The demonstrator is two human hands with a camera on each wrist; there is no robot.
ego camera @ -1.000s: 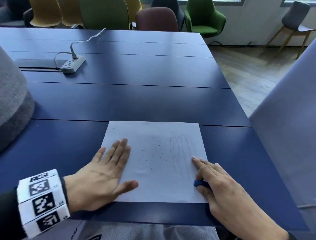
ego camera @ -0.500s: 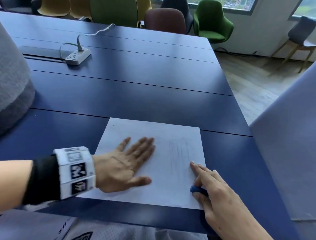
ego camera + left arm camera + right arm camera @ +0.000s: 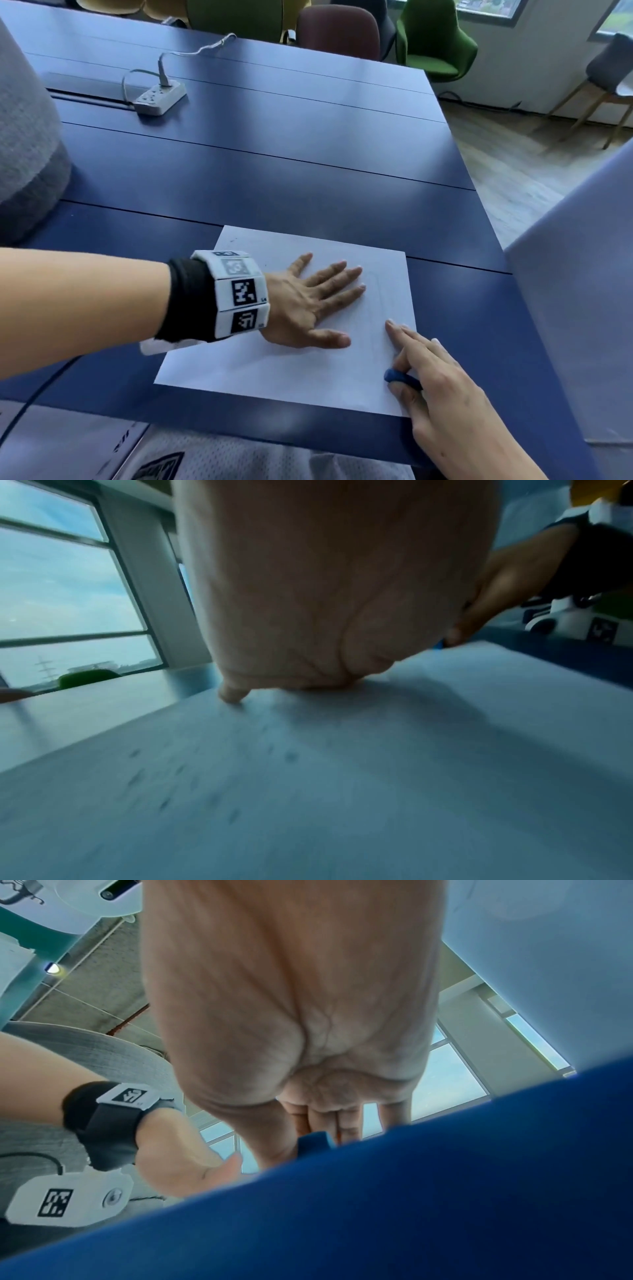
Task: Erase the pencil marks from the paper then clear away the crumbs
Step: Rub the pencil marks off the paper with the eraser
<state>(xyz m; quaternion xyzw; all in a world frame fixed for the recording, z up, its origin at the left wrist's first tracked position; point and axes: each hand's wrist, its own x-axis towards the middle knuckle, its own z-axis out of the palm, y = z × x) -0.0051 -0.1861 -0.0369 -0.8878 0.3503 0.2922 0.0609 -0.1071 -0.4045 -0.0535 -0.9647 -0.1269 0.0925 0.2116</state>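
Pinching the blue eraser (image 3: 400, 376) in your right hand (image 3: 442, 387), you pin the paper's (image 3: 291, 373) corner.

Beside that grip, your flat, loose left hand (image 3: 308, 305) has swept rightward across the sheet; the crumbs (image 3: 164, 785) seen a second ago are mostly brushed away, so clearing looks nearly done, with faint pencil marks (image 3: 373, 301) remaining between both hands.
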